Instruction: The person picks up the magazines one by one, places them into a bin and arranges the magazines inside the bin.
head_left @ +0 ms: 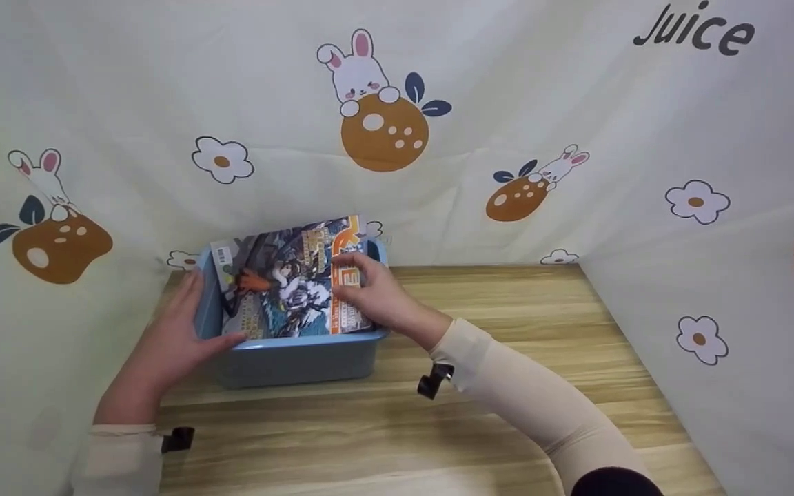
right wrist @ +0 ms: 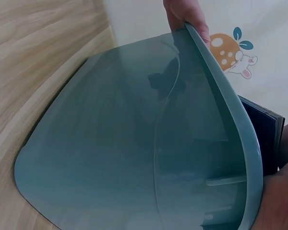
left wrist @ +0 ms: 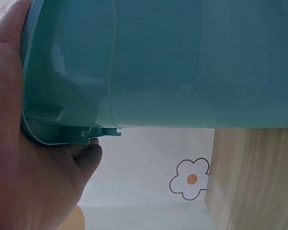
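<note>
A magazine [head_left: 293, 282] with an illustrated cover and an orange strip lies in a blue plastic bin [head_left: 300, 362], its far edge tilted up above the rim. My left hand [head_left: 176, 331] holds the bin's left end, thumb over the front rim. In the left wrist view, that hand [left wrist: 19, 143] wraps around the rim, with fingertips at the lower corner. My right hand [head_left: 380, 296] grips the magazine's right side, thumb and index finger over the orange strip. From the right wrist, dark page edges of the magazine [right wrist: 261, 129] show above the rim beside the right hand [right wrist: 281, 187].
The bin stands on a wood-grain tabletop [head_left: 480, 324], close to the back. A pale cloth [head_left: 480, 83] printed with rabbits, oranges and flowers rises behind and at both sides. Black clips [head_left: 435, 381] sit at both sleeve cuffs.
</note>
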`<state>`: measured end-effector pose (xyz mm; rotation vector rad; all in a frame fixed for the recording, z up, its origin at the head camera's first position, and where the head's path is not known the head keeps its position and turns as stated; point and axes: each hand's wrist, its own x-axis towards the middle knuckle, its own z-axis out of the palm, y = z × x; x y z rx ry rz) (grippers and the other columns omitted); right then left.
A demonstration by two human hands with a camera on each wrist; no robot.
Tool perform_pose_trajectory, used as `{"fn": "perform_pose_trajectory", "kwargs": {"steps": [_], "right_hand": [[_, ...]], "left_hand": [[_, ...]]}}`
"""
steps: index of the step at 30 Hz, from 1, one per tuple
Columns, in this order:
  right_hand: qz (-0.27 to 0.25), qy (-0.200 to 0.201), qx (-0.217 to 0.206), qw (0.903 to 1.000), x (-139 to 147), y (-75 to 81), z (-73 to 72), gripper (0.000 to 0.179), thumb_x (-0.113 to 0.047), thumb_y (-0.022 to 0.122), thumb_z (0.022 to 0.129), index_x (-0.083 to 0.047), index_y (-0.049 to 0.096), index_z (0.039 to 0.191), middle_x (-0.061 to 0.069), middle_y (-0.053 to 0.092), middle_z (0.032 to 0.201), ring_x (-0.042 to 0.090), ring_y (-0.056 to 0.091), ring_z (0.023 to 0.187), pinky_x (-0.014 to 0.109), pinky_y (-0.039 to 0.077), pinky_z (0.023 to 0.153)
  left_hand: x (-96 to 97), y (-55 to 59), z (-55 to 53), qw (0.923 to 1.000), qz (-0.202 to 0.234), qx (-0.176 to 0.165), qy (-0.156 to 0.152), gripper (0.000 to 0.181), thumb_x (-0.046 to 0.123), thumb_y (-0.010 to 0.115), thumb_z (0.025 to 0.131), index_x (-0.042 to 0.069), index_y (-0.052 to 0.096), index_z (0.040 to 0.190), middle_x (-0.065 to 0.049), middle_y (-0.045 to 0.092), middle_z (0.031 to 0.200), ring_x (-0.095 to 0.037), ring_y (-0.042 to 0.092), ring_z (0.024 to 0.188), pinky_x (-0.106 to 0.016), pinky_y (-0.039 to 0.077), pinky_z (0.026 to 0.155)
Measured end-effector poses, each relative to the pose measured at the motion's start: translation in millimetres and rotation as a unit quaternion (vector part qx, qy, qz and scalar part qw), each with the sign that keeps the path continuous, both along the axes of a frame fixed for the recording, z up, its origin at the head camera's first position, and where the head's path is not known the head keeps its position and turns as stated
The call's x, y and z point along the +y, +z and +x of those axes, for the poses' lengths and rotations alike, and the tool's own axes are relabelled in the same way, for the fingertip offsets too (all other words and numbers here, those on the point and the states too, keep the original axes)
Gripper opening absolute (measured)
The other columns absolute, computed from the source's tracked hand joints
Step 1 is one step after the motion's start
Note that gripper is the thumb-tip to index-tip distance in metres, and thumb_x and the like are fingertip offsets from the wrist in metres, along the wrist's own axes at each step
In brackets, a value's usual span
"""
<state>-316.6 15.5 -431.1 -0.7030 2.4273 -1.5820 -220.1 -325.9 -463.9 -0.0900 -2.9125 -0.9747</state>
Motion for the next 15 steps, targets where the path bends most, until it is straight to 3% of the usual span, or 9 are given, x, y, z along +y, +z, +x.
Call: {"fn": "perform_pose_trajectory", "kwargs": {"steps": [3, 6, 9, 11, 13, 15], "right_hand": [[0.0, -0.006, -0.004, 1.0, -0.9, 0.4, -0.7, 0.056, -0.015, 0.081, 0.1, -0.014, 0.063, 0.153, 0.003, 0.062, 0.156, 0.023, 0.054, 0.148, 0.042, 0.041, 0.126], [-0.02, -0.02, -0.009, 0.9996, -1.2, 1.5, -0.5, 0.065, -0.019, 0.082, 0.101, -0.016, 0.055, 0.161, 0.006, 0.059, 0.158, 0.023, 0.058, 0.142, 0.039, 0.048, 0.12], [-0.06, -0.04, 0.02, 0.9972, 0.6, 2.4, -1.0, 0.069, -0.022, 0.08, 0.104, -0.015, 0.05, 0.165, 0.014, 0.063, 0.132, 0.019, 0.064, 0.108, 0.032, 0.055, 0.093], [-0.091, -0.057, 0.048, 0.9931, 3.2, 3.4, -1.3, 0.064, -0.023, 0.078, 0.106, -0.013, 0.051, 0.164, 0.012, 0.058, 0.108, 0.016, 0.055, 0.086, 0.03, 0.049, 0.077], [-0.109, -0.074, 0.081, 0.988, 7.3, 3.7, -2.9, 0.056, -0.023, 0.076, 0.108, -0.011, 0.056, 0.158, 0.011, 0.047, 0.093, 0.016, 0.041, 0.074, 0.03, 0.04, 0.069], [-0.122, -0.083, 0.089, 0.985, 12.5, 3.5, -4.0, 0.048, -0.021, 0.075, 0.109, -0.011, 0.06, 0.153, 0.006, 0.045, 0.09, 0.015, 0.039, 0.071, 0.029, 0.038, 0.068]], "left_hand": [[-0.5, -1.6, -0.5, 1.0, -0.001, -0.001, 0.002, 0.136, 0.071, 0.082, 0.09, 0.011, -0.003, 0.178, -0.022, -0.008, 0.184, -0.061, 0.007, 0.164, -0.086, 0.024, 0.118], [-0.9, -2.2, -0.4, 1.0, -0.001, 0.001, 0.002, 0.137, 0.073, 0.082, 0.089, 0.011, -0.003, 0.178, -0.021, -0.007, 0.184, -0.06, 0.007, 0.164, -0.086, 0.024, 0.118], [-1.3, -2.3, 0.3, 1.0, 0.0, 0.007, -0.002, 0.138, 0.074, 0.081, 0.089, 0.009, -0.002, 0.178, -0.021, -0.006, 0.184, -0.059, 0.006, 0.165, -0.086, 0.022, 0.119], [-1.7, -2.4, 0.9, 0.9999, -0.001, 0.011, -0.006, 0.137, 0.074, 0.081, 0.089, 0.008, -0.001, 0.177, -0.021, -0.005, 0.184, -0.058, 0.006, 0.165, -0.087, 0.021, 0.119], [-1.8, -2.4, 1.2, 0.9999, 0.0, 0.014, -0.007, 0.137, 0.074, 0.08, 0.09, 0.007, -0.002, 0.177, -0.021, -0.004, 0.184, -0.057, 0.005, 0.166, -0.087, 0.021, 0.119], [-2.0, -2.4, 1.2, 0.9999, 0.0, 0.014, -0.006, 0.137, 0.074, 0.08, 0.09, 0.008, -0.002, 0.177, -0.021, -0.004, 0.184, -0.057, 0.006, 0.166, -0.087, 0.02, 0.119]]}}
